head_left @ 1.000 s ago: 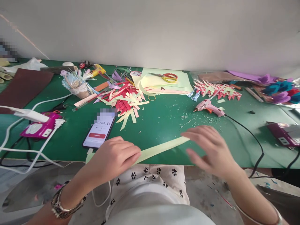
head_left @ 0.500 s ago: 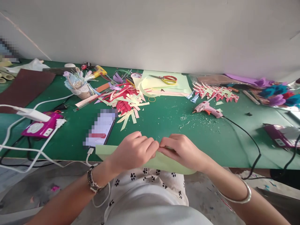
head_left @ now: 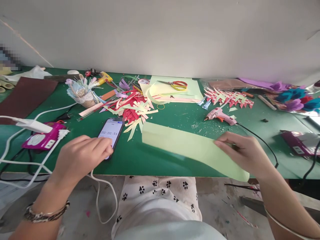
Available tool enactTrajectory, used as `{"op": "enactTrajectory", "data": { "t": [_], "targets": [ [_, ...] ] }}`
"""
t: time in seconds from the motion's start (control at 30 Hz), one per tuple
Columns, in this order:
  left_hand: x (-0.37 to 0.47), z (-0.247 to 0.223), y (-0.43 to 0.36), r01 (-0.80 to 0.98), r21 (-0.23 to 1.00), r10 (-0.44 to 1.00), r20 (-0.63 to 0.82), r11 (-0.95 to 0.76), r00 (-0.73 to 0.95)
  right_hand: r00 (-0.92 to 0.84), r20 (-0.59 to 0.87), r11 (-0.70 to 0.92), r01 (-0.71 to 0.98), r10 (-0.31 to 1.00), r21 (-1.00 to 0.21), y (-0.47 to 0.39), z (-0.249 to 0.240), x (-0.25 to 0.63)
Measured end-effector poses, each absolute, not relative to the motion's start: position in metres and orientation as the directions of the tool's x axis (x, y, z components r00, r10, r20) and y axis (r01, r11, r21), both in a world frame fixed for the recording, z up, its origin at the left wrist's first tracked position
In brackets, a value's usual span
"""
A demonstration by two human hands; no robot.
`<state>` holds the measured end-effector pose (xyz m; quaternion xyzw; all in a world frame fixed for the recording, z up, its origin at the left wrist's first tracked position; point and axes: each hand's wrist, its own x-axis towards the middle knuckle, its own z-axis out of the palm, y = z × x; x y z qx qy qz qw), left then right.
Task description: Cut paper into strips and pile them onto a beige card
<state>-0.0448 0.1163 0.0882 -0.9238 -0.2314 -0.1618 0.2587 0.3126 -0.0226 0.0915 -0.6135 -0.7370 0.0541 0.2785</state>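
My right hand (head_left: pixel 240 151) pinches the upper edge of a long pale green paper strip (head_left: pixel 185 145), which stretches left above the front of the green table. My left hand (head_left: pixel 83 158) is closed, over the lower left of a phone (head_left: pixel 111 130) showing a timer; the fingertips are pressed together, and whatever they may hold is too small to make out. A gap separates this hand from the paper's left end. Behind the strip lie a heap of red, cream and green paper strips (head_left: pixel 132 110) and a pink glue gun (head_left: pixel 222 116).
Red-handled scissors (head_left: pixel 178 85) rest on pale sheets at the back. A woven red and white paper piece (head_left: pixel 230 97) lies right of them. Magenta power blocks (head_left: pixel 47 138) with cables sit at both sides, and a small bouquet (head_left: pixel 83 91) at back left.
My hands have moved apart, the left toward the phone and the right outward with the paper. The green sheet has swung up and now spreads over the table between them.
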Motion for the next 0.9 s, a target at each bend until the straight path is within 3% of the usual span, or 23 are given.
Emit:
{"op": "enactTrajectory", "data": {
  "t": [0.07, 0.13, 0.2, 0.27, 0.43, 0.7, 0.8, 0.9],
  "targets": [
    [-0.032, 0.091, 0.109, 0.529, -0.290, 0.312, 0.552, -0.798, 0.773, -0.199, 0.482, 0.335, 0.918, 0.853, -0.215, -0.022, 0.092, 0.303],
    [-0.009, 0.091, 0.101, 0.425, -0.226, 0.178, 0.668, -0.877, 0.722, -0.371, 0.574, 0.434, 0.900, 0.730, 0.030, -0.018, 0.089, 0.286],
    [0.017, 0.087, 0.093, 0.370, -0.252, 0.124, 0.655, -0.894, 0.745, -0.486, 0.635, 0.465, 0.858, 0.601, 0.217, -0.013, 0.083, 0.270],
    [0.037, 0.080, 0.086, 0.302, -0.266, 0.094, 0.588, -0.915, 0.804, -0.532, 0.660, 0.470, 0.832, 0.530, 0.294, -0.009, 0.076, 0.260],
    [0.057, 0.064, 0.078, 0.238, -0.265, 0.047, 0.569, -0.934, 0.821, -0.510, 0.620, 0.459, 0.850, 0.596, 0.258, -0.003, 0.059, 0.249],
    [0.063, 0.068, 0.080, 0.122, 0.015, 0.113, 0.496, -0.992, 0.861, -0.410, 0.611, 0.551, 0.833, 0.677, -0.052, 0.004, 0.053, 0.243],
    [0.044, 0.072, 0.090, 0.139, 0.129, 0.184, 0.480, -0.982, 0.858, -0.363, 0.580, 0.502, 0.860, 0.729, -0.094, 0.000, 0.048, 0.274],
    [0.019, 0.076, 0.104, 0.260, 0.215, 0.333, 0.474, -0.941, 0.815, -0.241, 0.601, 0.353, 0.933, 0.762, -0.074, -0.009, 0.043, 0.314]
  ]
}}
